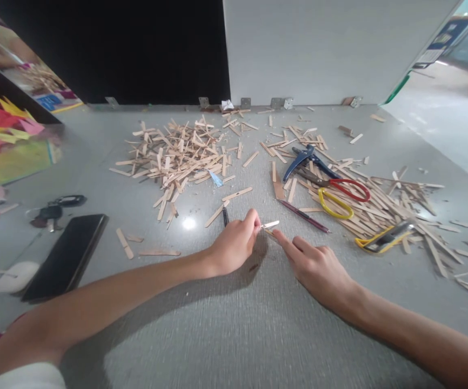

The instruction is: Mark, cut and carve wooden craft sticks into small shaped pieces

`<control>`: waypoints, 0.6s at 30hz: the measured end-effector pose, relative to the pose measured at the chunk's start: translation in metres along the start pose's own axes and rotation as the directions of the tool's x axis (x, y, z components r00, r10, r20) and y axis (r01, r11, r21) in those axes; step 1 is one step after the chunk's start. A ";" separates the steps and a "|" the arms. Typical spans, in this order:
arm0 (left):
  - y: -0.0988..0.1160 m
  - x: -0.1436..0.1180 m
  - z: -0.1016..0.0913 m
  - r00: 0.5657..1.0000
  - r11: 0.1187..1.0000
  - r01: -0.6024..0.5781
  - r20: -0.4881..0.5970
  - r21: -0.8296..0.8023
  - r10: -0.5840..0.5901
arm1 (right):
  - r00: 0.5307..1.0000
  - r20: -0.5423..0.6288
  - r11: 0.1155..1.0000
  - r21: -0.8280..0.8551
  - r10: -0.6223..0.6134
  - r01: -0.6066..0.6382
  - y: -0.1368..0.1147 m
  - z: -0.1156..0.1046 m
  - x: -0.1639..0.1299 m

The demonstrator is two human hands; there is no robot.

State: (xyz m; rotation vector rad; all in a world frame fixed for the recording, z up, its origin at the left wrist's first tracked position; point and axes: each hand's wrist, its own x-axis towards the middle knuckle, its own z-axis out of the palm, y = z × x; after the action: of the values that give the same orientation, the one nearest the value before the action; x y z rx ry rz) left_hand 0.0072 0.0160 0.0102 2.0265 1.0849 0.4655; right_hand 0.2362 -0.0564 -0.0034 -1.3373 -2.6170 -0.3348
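Note:
My left hand (236, 244) is closed in a pinch on a small pale wooden craft stick (272, 223), whose free end points right. My right hand (319, 273) meets it from the right, its index finger stretched along a second thin wooden stick (269, 233); the thumb is hidden below. The two sticks lie close together at the fingertips; whether they touch, I cannot tell. Just beyond my left hand are a black pen (225, 215) and a craft stick (237, 193). A dark red pencil-like tool (305, 216) lies beyond my right hand.
A heap of cut sticks (181, 154) lies back left; another pile (367, 208) spreads right, with blue-handled cutters (307, 158), red-and-yellow-handled scissors (336, 213) and a yellow utility knife (386, 236). A phone (67, 256) and keys (51, 214) lie left. An upright panel (319, 54) stands behind.

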 end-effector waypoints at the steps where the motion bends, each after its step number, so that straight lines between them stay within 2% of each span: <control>1: 0.000 0.000 0.000 1.000 1.000 0.002 0.000 0.007 -0.002 | 1.000 0.017 1.000 -0.001 -0.009 0.009 0.001 0.000 0.000; 9: 0.000 0.003 0.000 1.000 1.000 0.013 0.006 0.006 -0.013 | 0.992 0.123 0.992 -0.117 -0.037 0.052 -0.003 -0.013 0.006; 18: 0.002 0.003 -0.002 1.000 1.000 0.006 0.016 -0.011 -0.006 | 0.993 0.117 0.975 -0.223 0.007 0.020 -0.011 -0.016 0.007</control>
State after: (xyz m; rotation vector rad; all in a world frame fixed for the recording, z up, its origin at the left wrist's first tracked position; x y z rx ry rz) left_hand 0.0084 0.0186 0.0125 2.0140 1.0765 0.4509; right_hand 0.2240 -0.0614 0.0127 -1.4581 -2.7476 -0.5850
